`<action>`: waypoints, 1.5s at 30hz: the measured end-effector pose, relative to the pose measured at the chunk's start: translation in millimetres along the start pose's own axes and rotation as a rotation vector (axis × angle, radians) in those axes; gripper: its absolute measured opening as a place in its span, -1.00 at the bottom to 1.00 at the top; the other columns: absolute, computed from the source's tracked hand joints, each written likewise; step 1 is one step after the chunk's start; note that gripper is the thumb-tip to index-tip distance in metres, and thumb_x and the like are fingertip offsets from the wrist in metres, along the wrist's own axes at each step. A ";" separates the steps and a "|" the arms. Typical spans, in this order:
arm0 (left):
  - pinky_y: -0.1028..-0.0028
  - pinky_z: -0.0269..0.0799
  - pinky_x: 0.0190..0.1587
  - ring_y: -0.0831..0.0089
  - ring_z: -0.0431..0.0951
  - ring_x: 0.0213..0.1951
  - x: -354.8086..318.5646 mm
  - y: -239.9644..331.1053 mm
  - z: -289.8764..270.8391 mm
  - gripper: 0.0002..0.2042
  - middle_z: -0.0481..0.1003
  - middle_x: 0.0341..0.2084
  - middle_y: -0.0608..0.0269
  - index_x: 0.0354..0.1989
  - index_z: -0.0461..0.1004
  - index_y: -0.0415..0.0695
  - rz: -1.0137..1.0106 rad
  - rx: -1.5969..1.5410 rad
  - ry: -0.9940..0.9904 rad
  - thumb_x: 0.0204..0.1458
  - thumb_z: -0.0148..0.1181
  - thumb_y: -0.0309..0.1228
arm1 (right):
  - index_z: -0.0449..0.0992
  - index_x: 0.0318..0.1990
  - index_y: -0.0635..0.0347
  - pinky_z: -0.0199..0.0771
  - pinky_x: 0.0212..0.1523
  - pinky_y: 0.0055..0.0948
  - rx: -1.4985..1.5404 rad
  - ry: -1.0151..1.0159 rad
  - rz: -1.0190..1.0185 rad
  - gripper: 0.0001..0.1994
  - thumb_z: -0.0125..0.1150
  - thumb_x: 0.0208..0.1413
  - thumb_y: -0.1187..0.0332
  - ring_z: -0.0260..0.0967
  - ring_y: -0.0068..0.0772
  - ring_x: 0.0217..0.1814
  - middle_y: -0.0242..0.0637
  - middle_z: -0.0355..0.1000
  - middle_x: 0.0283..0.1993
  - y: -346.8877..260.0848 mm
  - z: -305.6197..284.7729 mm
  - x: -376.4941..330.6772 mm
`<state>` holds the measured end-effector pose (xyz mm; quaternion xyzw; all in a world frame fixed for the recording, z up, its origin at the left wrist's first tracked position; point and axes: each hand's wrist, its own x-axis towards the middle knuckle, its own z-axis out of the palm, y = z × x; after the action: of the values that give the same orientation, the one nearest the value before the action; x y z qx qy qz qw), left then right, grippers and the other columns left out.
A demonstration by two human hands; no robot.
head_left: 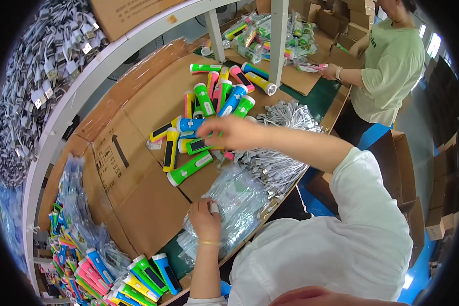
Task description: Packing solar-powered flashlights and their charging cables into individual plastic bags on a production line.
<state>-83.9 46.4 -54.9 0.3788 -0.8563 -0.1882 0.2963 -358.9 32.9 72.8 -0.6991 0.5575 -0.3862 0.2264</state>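
Note:
My left hand rests at the near edge of a pile of clear plastic bags. Its fingers are curled, and a small white piece shows at them, too little of it to name. Over the heap of flashlights on the cardboard reaches my right hand, its fingers bent and smeared by motion. Just under those fingers lie a blue flashlight and a green flashlight with a dark panel. Nearer me lies another green flashlight. Whether the right fingers touch any of them is hidden.
White charging cables are heaped beside my right forearm. More flashlights stand at the lower left. A white shelf frame holds a mass of cables. Beyond a post, a person works by bagged flashlights.

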 end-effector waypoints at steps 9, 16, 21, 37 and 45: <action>0.12 0.40 -0.16 -0.04 0.49 -0.23 -6.3 -12.7 -6.8 -0.88 0.51 -0.34 -0.02 -0.26 0.52 -0.20 -0.033 -0.170 0.020 0.01 0.22 -0.53 | 0.52 -0.33 0.20 0.49 -0.12 -0.05 -0.274 -0.121 -0.285 -0.86 0.29 0.04 0.33 0.51 0.01 -0.15 -0.15 0.52 -0.29 -0.6 134.7 -56.7; 0.13 0.39 -0.16 -0.02 0.50 -0.26 -21.3 -2.5 -45.4 -0.88 0.53 -0.35 0.03 -0.27 0.52 -0.18 0.011 -0.069 -0.023 0.00 0.20 -0.57 | 0.42 -0.37 0.21 0.44 -0.26 -0.05 -0.046 -0.283 -0.114 -0.82 0.29 0.08 0.33 0.46 0.09 -0.27 -0.11 0.47 -0.41 3.9 108.1 -66.6; 0.26 0.46 -0.25 0.12 0.56 -0.34 -40.0 -4.4 -54.0 -0.92 0.55 -0.39 0.04 -0.25 0.53 -0.22 -0.121 -0.158 0.016 0.08 0.22 -0.53 | 0.49 -0.23 0.10 0.49 -0.22 -0.08 -0.115 -0.225 -0.158 -0.85 0.29 0.07 0.33 0.49 0.01 -0.20 -0.22 0.51 -0.22 2.0 103.8 -74.3; 0.48 0.50 -0.45 0.48 0.56 -0.47 -54.7 -1.1 -66.4 -0.84 0.61 -0.39 0.18 -0.17 0.57 -0.25 -0.145 -0.308 0.031 0.27 0.11 -0.43 | 0.49 -0.07 -0.12 0.47 -0.36 -0.14 0.000 -0.274 -0.489 -0.82 0.17 0.18 0.33 0.51 -0.11 -0.27 -0.30 0.46 -0.23 -5.5 133.1 -72.5; 0.59 0.41 -0.35 0.61 0.47 -0.44 -61.9 1.4 -63.4 -0.88 0.56 -0.46 0.29 -0.22 0.57 -0.32 -0.354 -0.573 0.102 0.09 0.28 -0.55 | 0.46 -0.19 -0.01 0.48 -0.41 -0.17 -0.397 -0.386 -0.492 -0.86 0.20 0.13 0.24 0.50 -0.08 -0.37 -0.27 0.41 -0.28 -8.8 118.7 -80.3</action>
<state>-10.2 88.1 -29.0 0.4319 -0.6739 -0.4504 0.3957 -265.9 98.4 -14.8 -0.9025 0.3840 -0.1743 0.0880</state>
